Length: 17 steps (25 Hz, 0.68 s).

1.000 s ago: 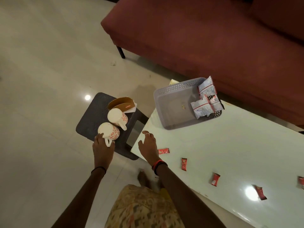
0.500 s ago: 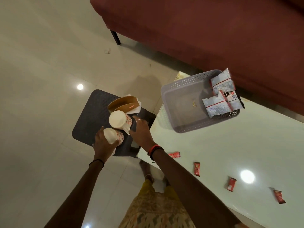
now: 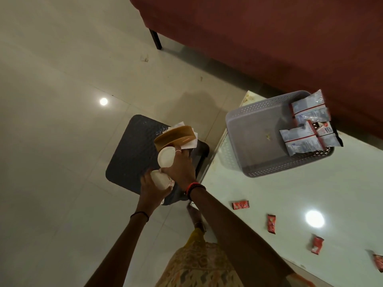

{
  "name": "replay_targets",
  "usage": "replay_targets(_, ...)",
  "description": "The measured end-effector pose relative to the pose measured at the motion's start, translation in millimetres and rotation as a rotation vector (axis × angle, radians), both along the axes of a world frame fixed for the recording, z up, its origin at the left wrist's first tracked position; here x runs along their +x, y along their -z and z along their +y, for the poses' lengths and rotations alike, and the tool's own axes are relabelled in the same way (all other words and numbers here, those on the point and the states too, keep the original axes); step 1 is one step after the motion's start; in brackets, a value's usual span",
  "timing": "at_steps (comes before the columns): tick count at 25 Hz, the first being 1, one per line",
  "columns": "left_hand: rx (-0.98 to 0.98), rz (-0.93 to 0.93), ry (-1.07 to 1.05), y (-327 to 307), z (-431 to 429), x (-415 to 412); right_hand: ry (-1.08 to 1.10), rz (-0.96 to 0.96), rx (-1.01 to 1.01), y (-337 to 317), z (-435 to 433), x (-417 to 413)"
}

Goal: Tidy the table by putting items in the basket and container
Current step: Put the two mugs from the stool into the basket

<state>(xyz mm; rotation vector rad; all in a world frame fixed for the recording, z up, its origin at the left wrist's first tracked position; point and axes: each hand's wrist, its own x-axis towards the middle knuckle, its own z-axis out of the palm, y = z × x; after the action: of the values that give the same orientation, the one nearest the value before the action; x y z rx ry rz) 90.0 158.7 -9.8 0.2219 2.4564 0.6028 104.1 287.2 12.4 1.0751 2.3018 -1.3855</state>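
Note:
Two white mugs with red print stand on a dark stool (image 3: 128,154) left of the white table (image 3: 290,199). My left hand (image 3: 151,189) is wrapped around the nearer mug (image 3: 158,179). My right hand (image 3: 180,164) grips the farther mug (image 3: 165,158) from its right side. A brown paper container (image 3: 176,136) with white napkins sits just beyond the mugs. A grey perforated basket (image 3: 248,137) on the table corner holds several white sachets (image 3: 306,131). Several small red packets (image 3: 240,204) lie scattered on the table.
A dark red sofa (image 3: 269,38) runs along the far side, its black leg (image 3: 155,39) on the pale tiled floor (image 3: 62,100). The stool stands close against the table's left end. My patterned clothing (image 3: 199,264) fills the bottom centre.
My right hand left the table edge and reached over to the farther mug. My left hand stayed on the nearer mug. The camera view shifted left and down.

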Motion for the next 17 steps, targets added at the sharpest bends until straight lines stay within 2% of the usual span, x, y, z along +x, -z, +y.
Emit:
replay_targets(3,0.071,-0.043,-0.129,0.5,-1.6,-0.8,-0.006,-0.051,0.003,2.4,-0.8,-5.6)
replay_targets(11,-0.009,-0.006,-0.014,-0.4,-3.2,-3.2,0.042,-0.044,-0.068,-0.1,-0.4,-7.4)
replay_targets(17,-0.015,0.0,-0.097,-13.7,-14.3,2.9,0.122,-0.016,-0.036,-0.6,-14.5,-2.7)
